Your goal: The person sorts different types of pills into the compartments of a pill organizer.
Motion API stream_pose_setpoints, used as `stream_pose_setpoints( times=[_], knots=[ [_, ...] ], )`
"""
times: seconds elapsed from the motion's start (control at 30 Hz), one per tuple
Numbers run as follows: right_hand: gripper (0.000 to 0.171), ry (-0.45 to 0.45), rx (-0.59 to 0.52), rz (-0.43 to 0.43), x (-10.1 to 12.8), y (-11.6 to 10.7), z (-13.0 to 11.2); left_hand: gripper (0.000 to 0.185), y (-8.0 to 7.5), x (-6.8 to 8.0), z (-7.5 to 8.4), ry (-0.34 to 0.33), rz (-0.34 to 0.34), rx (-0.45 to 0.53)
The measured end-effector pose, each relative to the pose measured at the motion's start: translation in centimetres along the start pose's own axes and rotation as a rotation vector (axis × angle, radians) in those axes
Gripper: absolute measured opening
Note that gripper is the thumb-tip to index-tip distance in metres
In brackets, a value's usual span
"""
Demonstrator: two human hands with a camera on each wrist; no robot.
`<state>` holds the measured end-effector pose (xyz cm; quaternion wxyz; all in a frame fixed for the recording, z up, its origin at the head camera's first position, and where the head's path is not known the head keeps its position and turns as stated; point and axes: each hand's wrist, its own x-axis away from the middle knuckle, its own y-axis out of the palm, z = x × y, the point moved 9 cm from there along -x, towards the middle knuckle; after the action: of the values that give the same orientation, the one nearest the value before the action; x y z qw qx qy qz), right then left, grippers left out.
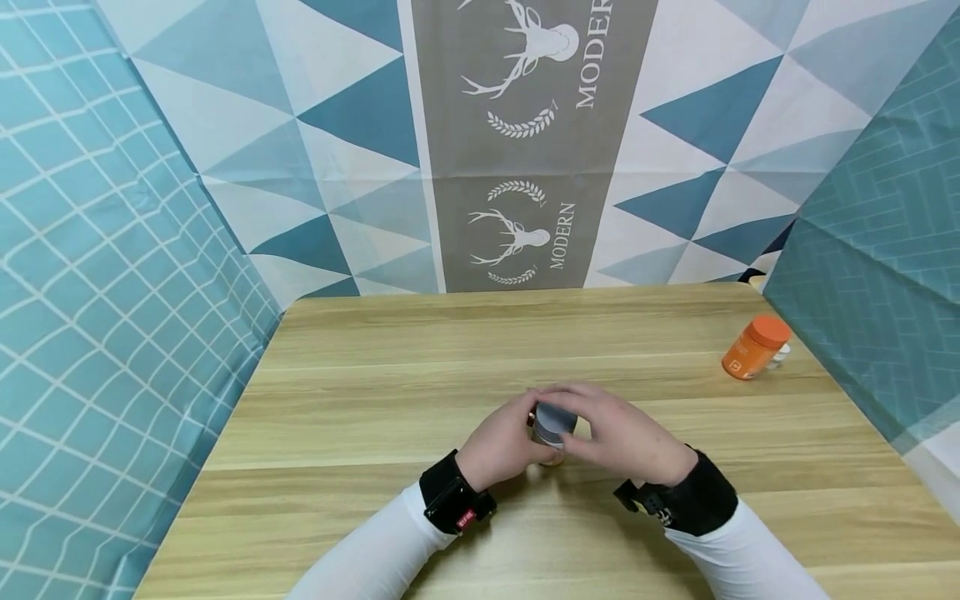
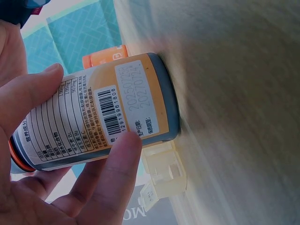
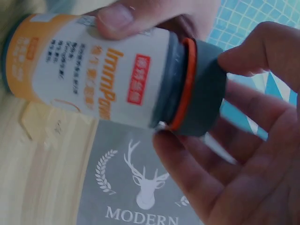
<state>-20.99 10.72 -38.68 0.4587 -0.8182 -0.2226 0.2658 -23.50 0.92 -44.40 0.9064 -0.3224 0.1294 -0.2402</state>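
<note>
A supplement bottle with a white and orange label stands on the table between both hands. My left hand grips its body from the left; the left wrist view shows a label panel with a barcode. With thumb and fingers about its rim, my right hand holds the dark grey cap. An orange ring shows at the cap's lower edge. The cap sits at the bottle's neck; whether it is loosened I cannot tell. A translucent yellowish box lies beyond the bottle, its small lid open, hidden by the hands in the head view.
An orange jar stands at the table's right, with a small white item partly hidden behind it. The wooden table meets a patterned cloth at the back and teal cloths at both sides.
</note>
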Motion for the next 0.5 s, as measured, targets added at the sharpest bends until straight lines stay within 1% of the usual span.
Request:
stream_pose_setpoints(
  times=[0.1, 0.17, 0.23, 0.3, 0.37, 0.4, 0.43, 0.5],
  knots=[
    [0.048, 0.050, 0.042, 0.069, -0.2, 0.2, 0.3, 0.058, 0.1, -0.1, -0.1, 0.004, 0.003, -0.036],
    [0.044, 0.116, 0.053, 0.114, -0.3, 0.3, 0.7, 0.053, 0.2, -0.1, -0.1, 0.010, -0.001, -0.038],
    [0.043, 0.204, 0.046, 0.144, -0.3, 0.5, 1.2, 0.048, 0.3, -0.2, -0.1, 0.011, -0.010, -0.028],
    [0.050, 0.287, 0.023, 0.156, -0.2, 0.7, 1.9, 0.044, 0.4, -0.2, -0.2, 0.005, -0.023, -0.008],
    [0.060, 0.335, -0.006, 0.153, -0.1, 0.8, 2.3, 0.043, 0.5, -0.2, -0.3, -0.004, -0.034, 0.010],
    [0.062, 0.332, -0.010, 0.144, -0.1, 0.8, 2.3, 0.044, 0.4, -0.2, -0.3, -0.007, -0.034, 0.015],
    [0.064, 0.307, -0.017, 0.135, -0.2, 0.7, 2.1, 0.044, 0.4, -0.2, -0.3, -0.006, -0.032, 0.012],
    [0.062, 0.215, -0.025, 0.100, -0.2, 0.3, 1.4, 0.052, 0.2, -0.2, -0.2, -0.005, -0.023, 0.011]
  ],
)
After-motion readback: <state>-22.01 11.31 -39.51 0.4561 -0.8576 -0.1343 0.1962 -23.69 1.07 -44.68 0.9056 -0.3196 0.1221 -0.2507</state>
